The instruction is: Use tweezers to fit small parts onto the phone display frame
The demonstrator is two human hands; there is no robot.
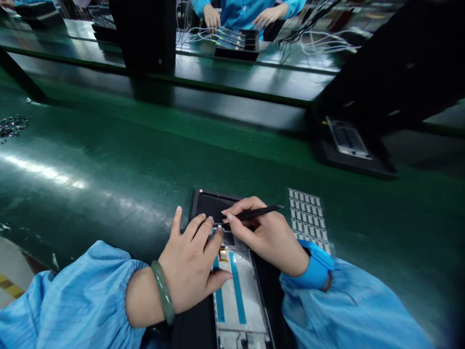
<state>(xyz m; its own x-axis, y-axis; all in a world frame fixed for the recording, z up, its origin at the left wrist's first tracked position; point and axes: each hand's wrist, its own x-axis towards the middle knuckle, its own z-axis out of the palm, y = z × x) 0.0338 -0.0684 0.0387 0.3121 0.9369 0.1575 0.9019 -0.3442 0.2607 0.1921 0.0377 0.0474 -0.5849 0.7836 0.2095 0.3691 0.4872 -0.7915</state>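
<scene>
A phone frame with blue adhesive strips and a small gold flex connector lies in front of me on a black fixture. My left hand, wearing a green bangle, rests across the frame's left side, fingers spread and fingertips at its upper end. Between thumb and fingers of my right hand are black tweezers, their back end pointing right. The tweezer tips reach the frame's top edge near my left fingertips; whether they grip anything is too small to tell.
A sheet of small grey pieces lies right of my right hand. Farther right, a black tray holds another phone frame. Small dark parts are piled at far left. Across the bench, a co-worker's hands are near a black rack.
</scene>
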